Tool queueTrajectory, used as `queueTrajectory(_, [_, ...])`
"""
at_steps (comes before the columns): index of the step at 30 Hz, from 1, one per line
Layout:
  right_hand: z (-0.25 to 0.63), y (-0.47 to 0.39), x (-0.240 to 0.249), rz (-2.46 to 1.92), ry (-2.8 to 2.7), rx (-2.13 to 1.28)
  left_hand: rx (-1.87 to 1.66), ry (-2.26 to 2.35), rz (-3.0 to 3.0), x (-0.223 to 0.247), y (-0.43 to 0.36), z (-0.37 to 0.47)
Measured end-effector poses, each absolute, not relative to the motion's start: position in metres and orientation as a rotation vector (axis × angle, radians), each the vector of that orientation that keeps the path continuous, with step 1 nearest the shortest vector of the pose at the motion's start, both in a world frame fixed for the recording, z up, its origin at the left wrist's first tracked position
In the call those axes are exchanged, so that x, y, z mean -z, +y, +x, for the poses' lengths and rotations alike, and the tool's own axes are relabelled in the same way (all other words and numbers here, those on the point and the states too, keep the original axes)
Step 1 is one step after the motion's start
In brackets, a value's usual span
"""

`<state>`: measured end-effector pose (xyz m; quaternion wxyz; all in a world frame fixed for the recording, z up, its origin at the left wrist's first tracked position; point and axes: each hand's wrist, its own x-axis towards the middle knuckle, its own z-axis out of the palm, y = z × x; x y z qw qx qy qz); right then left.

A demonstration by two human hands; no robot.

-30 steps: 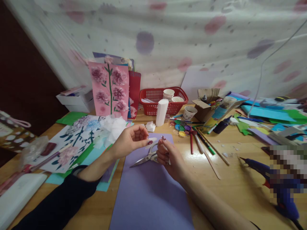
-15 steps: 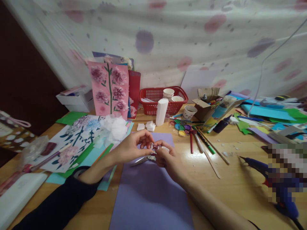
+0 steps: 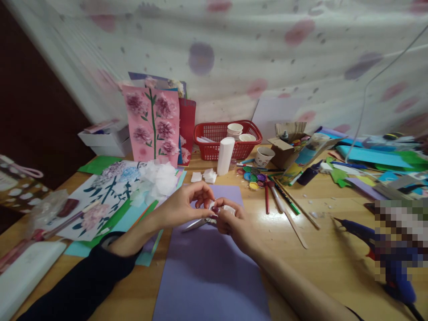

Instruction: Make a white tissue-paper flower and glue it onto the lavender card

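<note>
My left hand (image 3: 187, 204) and my right hand (image 3: 234, 219) meet above a purple sheet of paper (image 3: 207, 276). Their fingertips pinch a small white piece of tissue paper (image 3: 211, 205) between them. More white paper (image 3: 229, 208) shows at the right index finger; I cannot tell whether it is the same piece. Scissors (image 3: 194, 225) lie on the purple sheet below the fingers, partly hidden by the right hand. Small stacks of cut white paper squares (image 3: 209, 176) and a white paper roll (image 3: 225, 156) are just behind the hands.
Crumpled white tissue paper (image 3: 158, 178) sits at left on coloured sheets. A pink flower picture (image 3: 150, 125) stands behind, near a red basket (image 3: 209, 151). Paint pots (image 3: 253, 178), brushes and a wooden stick (image 3: 296, 227) lie at right. A blue glue gun (image 3: 357, 232) is at far right.
The fingertips have shifted slightly around the white paper, and more of it shows by the right index finger. Everything else stays in place.
</note>
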<state>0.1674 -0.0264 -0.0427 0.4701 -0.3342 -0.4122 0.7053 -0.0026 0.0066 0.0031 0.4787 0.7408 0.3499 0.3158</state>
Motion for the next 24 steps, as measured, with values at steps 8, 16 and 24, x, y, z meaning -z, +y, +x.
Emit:
queueTrajectory(8, [0.1678, -0.0248, 0.0412, -0.916, -1.046, -1.616, -0.804, 0.812, 1.722, -0.003, 0.0078, -0.0034])
queueTrajectory(16, [0.1674, -0.0254, 0.0368, -0.923, -0.986, -1.555, -0.845, 0.808, 1.651, -0.0005, 0.0075, -0.0007])
queueTrajectory(24, [0.1666, -0.0233, 0.0363, -0.926, -0.948, -1.534, -1.018, 1.017, 1.602, 0.0017, 0.0078, 0.0014])
